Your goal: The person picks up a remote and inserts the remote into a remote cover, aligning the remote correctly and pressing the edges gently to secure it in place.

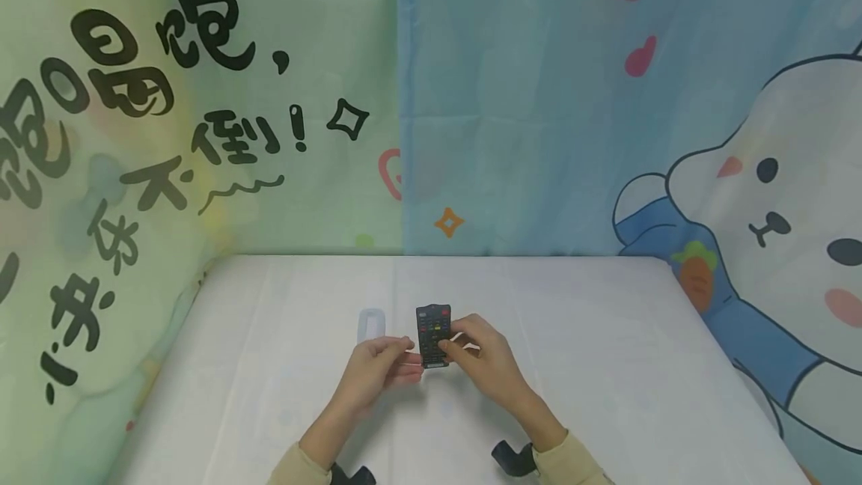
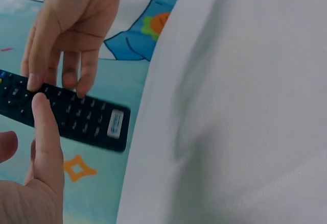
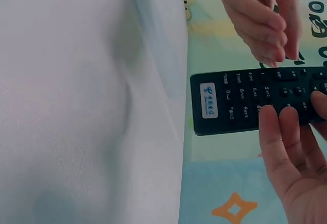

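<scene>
A pale, clear-looking object (image 1: pixel 371 325) lies just beyond the left grip (image 1: pixel 377 373), partly hidden by it; what it is, I can't tell. The left grip holds nothing, its fingers extended toward the remote control (image 1: pixel 433 328), though whether they touch its near edge is unclear. The remote stands between the two grips, button face showing, raised off the white counter (image 1: pixel 606 365). The right grip (image 1: pixel 488 365) pinches its other edge. The step looks like handling the remote; the next move seems to call for a steady right pinch.
</scene>
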### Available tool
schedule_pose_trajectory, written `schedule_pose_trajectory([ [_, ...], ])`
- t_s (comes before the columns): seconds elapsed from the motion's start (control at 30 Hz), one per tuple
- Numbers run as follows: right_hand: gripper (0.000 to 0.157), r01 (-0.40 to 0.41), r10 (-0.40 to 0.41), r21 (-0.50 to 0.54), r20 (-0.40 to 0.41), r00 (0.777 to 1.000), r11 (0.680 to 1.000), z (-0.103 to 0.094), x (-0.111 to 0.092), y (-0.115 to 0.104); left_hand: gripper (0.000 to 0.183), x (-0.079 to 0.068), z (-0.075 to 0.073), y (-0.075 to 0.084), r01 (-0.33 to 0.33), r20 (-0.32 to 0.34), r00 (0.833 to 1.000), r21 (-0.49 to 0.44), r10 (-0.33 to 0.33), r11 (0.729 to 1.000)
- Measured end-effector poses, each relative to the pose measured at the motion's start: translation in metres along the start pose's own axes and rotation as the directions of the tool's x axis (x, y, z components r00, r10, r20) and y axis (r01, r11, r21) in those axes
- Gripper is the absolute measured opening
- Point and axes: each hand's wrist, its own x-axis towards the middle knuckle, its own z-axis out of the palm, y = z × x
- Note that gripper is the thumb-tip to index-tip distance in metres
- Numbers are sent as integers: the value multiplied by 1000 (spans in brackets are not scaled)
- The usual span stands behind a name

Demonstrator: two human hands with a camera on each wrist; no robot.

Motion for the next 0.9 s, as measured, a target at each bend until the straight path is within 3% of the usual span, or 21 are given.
schedule_pose_trajectory([
  [0.2,29,180,-183,-82,-32,983,980,2,-1,6,55,1,-1,-1,70,45,997,-70,-67,995],
  [0.43,35,413,-420,-148,-14,907,898,4,-2,9,59,-2,-2,0,104,119,989,-105,-91,989],
  [0.57,20,474,-481,-174,0,876,863,4,-3,9,57,-3,-2,3,101,159,984,-119,-81,988],
  [0.67,16,484,-490,-174,9,872,858,4,-3,10,54,-3,-2,4,108,179,980,-124,-85,986],
  [0.9,42,480,-490,-196,-2,872,855,6,-4,14,46,-2,0,4,118,191,977,-145,-90,982],
])
